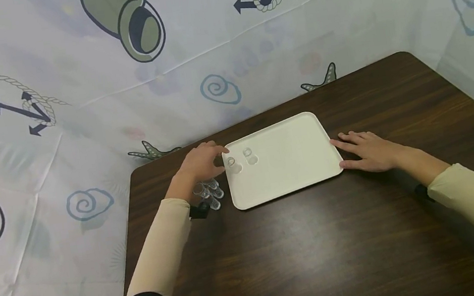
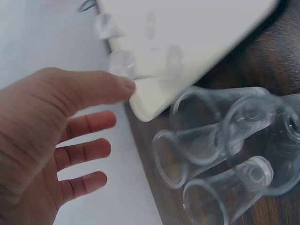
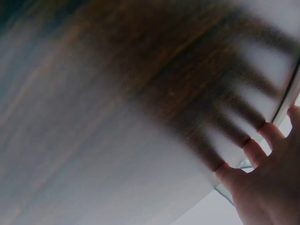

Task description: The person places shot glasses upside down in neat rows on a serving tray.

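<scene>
A white rectangular tray (image 1: 286, 161) lies on the table, with two small clear cups standing near its left end: one cup (image 1: 232, 162) at the edge, another cup (image 1: 248, 153) just right of it. My left hand (image 1: 203, 163) is at the tray's left edge, fingers apart. In the left wrist view its thumb (image 2: 101, 88) overlaps the tray's edge by a cup. Several more clear cups (image 2: 206, 126) stand on the table beside that corner, partly under my left wrist. My right hand (image 1: 368, 151) spreads its fingers at the tray's right edge, fingertips right at the rim.
The dark wood-grain table (image 1: 305, 254) extends in front of the tray and to its right. Behind it and along both sides hangs a pale cloth (image 1: 177, 101) printed with anchors and shells.
</scene>
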`<action>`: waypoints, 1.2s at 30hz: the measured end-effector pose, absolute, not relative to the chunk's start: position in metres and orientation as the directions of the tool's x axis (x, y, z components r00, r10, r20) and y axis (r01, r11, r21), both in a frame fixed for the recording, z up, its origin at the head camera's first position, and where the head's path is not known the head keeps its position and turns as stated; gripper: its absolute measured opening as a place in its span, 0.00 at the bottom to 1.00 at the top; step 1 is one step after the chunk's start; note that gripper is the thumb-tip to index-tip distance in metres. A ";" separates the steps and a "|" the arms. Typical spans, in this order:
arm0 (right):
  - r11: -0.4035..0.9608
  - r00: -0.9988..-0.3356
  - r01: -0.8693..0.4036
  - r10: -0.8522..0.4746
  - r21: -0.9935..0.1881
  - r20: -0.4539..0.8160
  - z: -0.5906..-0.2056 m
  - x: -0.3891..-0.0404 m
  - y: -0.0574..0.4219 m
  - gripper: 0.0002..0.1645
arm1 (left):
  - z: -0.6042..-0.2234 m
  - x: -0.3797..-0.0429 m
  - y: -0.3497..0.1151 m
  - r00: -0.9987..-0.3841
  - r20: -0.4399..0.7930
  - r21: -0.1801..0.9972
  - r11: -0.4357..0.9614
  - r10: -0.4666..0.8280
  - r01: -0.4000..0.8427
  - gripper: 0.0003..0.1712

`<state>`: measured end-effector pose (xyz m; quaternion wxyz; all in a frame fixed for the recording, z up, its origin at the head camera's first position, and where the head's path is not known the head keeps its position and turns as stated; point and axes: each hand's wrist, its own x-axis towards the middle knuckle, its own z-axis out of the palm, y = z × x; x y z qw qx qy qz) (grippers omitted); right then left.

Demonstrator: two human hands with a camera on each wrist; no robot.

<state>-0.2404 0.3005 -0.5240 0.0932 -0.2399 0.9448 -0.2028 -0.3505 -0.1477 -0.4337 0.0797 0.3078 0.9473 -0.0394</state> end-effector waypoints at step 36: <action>0.817 -0.868 -0.396 -0.482 -0.418 -0.118 -0.524 -0.239 0.301 0.45 | -0.484 -0.291 -0.289 -0.940 0.088 0.687 0.663 0.329 0.296 0.26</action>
